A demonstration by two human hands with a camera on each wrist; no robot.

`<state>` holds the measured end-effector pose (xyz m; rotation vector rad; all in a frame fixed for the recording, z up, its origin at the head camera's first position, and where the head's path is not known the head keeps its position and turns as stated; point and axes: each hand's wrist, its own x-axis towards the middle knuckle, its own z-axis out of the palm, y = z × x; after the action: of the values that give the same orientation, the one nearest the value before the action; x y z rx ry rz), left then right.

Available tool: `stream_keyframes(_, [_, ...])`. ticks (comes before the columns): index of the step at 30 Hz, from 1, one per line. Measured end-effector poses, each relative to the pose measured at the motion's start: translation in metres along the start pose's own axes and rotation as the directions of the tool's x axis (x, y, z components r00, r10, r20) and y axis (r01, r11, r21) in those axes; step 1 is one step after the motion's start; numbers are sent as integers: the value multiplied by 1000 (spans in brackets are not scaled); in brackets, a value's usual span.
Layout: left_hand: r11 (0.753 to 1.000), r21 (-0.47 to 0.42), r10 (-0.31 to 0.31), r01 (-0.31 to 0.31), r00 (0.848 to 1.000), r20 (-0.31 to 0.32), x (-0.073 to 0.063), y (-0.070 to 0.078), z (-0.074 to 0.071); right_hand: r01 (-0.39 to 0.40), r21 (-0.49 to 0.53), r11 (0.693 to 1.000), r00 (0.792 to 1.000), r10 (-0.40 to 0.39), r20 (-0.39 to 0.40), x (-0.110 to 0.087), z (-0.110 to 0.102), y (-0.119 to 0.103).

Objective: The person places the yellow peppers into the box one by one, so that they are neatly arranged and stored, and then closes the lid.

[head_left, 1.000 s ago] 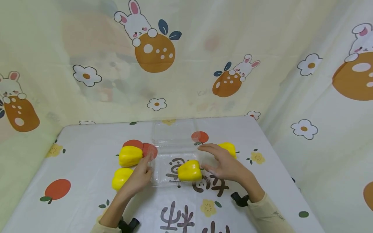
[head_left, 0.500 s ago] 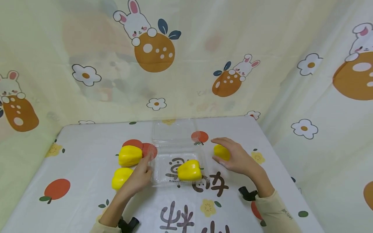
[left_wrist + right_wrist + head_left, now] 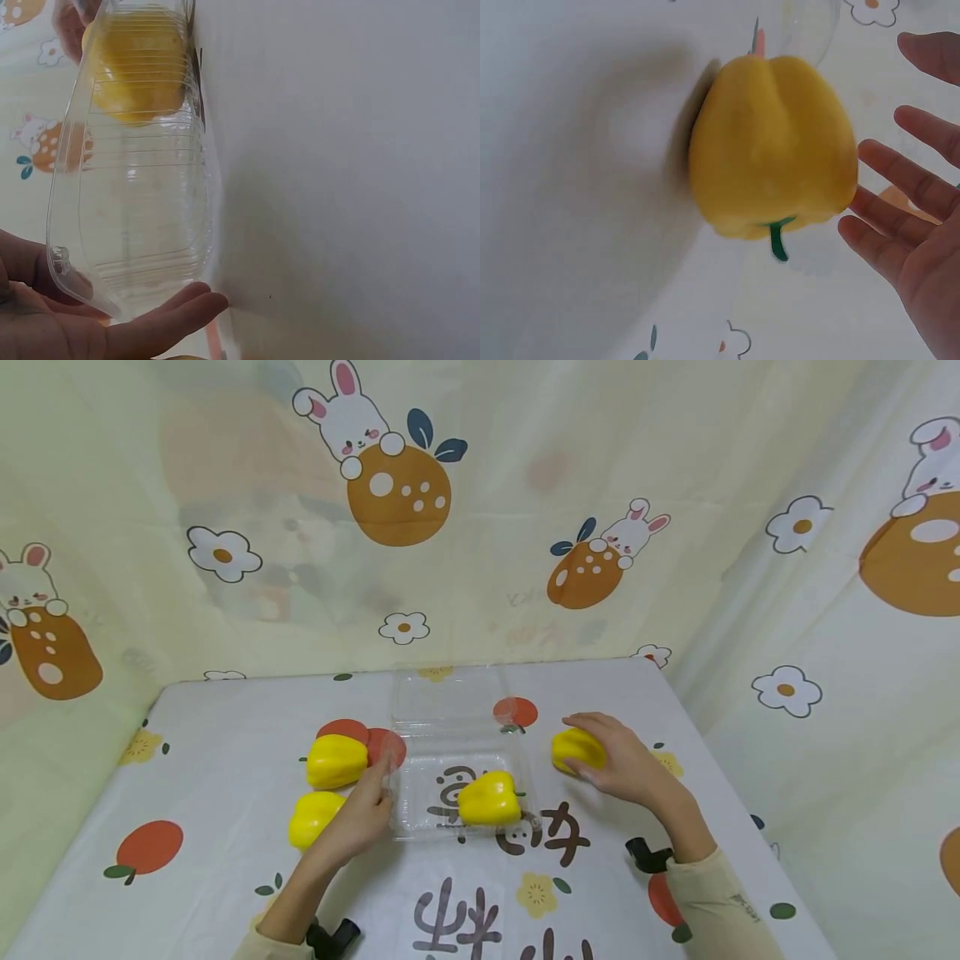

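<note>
A clear plastic clamshell container [image 3: 420, 793] lies with its lid folded back, and a yellow bell pepper [image 3: 489, 799] sits inside at its right. My left hand [image 3: 365, 810] holds the container's left side; in the left wrist view its thumb and fingers [image 3: 172, 319] lie on either side of the end wall. Right of the container, my right hand [image 3: 618, 760] hovers over another yellow bell pepper [image 3: 576, 749]. Seen from the right wrist, that bell pepper [image 3: 776, 146] has a green stem, and the fingers [image 3: 911, 176] are spread beside it, not wrapped round it.
Two more yellow bell peppers stand left of the container: one farther back [image 3: 335, 762] and one nearer [image 3: 313, 818], partly hidden by the left hand. A printed white cloth [image 3: 225, 893] covers the table. Printed curtains [image 3: 480, 568] hang behind and at the sides.
My right hand has moved right, away from the container's pepper, to the pepper on the right, which now shows between thumb and fingers. The left hand and container have stayed put.
</note>
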<state>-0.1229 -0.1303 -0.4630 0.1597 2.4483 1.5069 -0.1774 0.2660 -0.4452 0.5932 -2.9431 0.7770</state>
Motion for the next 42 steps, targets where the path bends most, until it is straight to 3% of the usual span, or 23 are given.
stream_keyframes(15, [1000,14,-14,14,1000,-2,4,1,0,-9,-6,1000,1000,9,26,-2,1,28])
stream_keyframes(28, [1000,8,24,-24,1000,-3,3,1,0,-5,12,1000,1000,5,21,-3,3,36])
stream_keyframes(42, [1000,7,10,-10,1000,-11,1,2,0,-7,60,998,1000,6,16,-4,8,44])
